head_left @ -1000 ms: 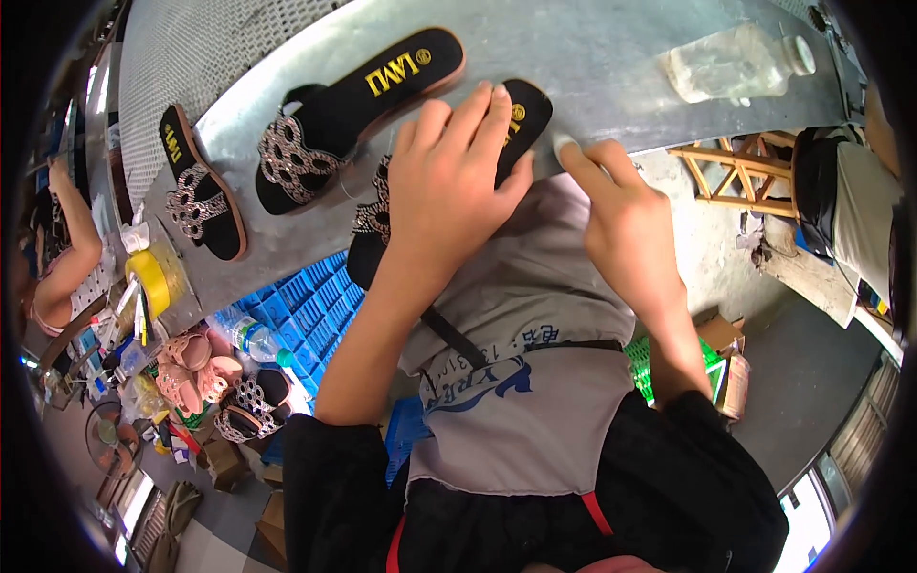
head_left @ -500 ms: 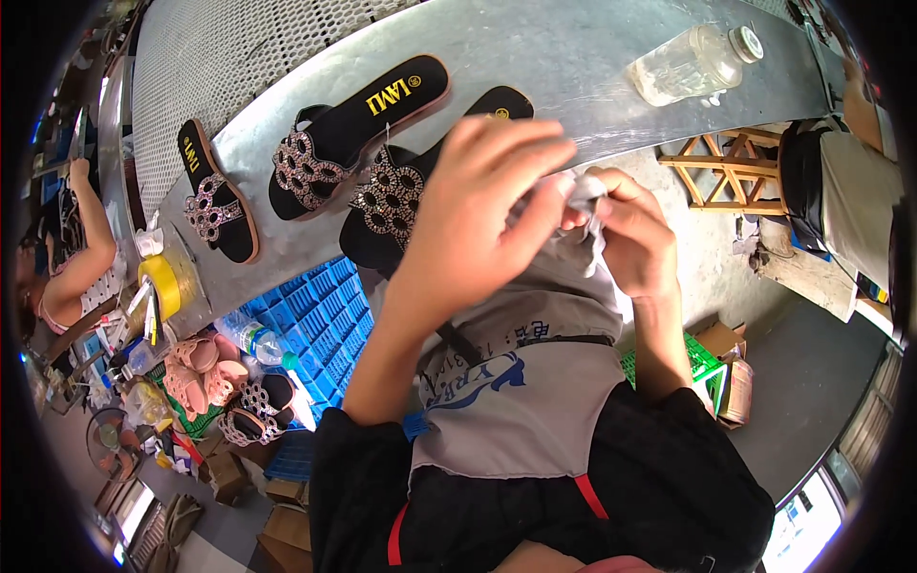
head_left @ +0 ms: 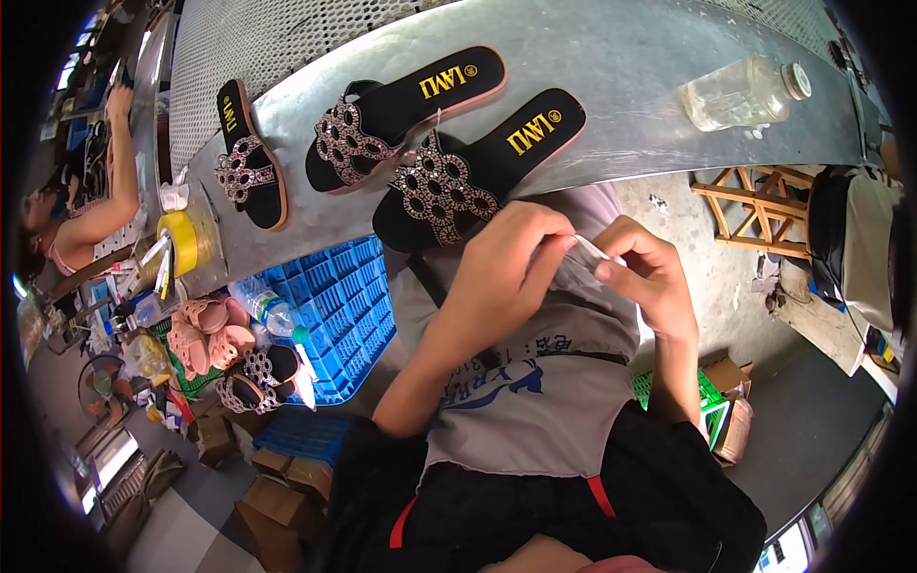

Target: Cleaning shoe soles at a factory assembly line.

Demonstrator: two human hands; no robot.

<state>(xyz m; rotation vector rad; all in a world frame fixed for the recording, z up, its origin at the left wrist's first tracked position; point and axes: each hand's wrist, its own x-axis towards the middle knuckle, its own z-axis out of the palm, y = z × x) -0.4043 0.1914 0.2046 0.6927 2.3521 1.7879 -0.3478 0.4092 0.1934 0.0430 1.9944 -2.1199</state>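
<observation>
1. Our left hand [head_left: 516, 263] has come off the nearest black jewel-strapped sandal [head_left: 485, 167], which lies on the silvery metal counter [head_left: 630, 105].
2. It and our right hand [head_left: 651, 275] pinch pale grey cloth [head_left: 586, 256], each grip narrow.

Black sandals [head_left: 478, 164] and a glass bottle [head_left: 734, 94] flank a passable stretch of tabletop [head_left: 635, 110].

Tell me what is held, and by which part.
The left hand and right hand pinch a pale cloth-like piece near its top; whether at an edge or a fold, and whether it belongs to the apron, cannot be told.
</observation>
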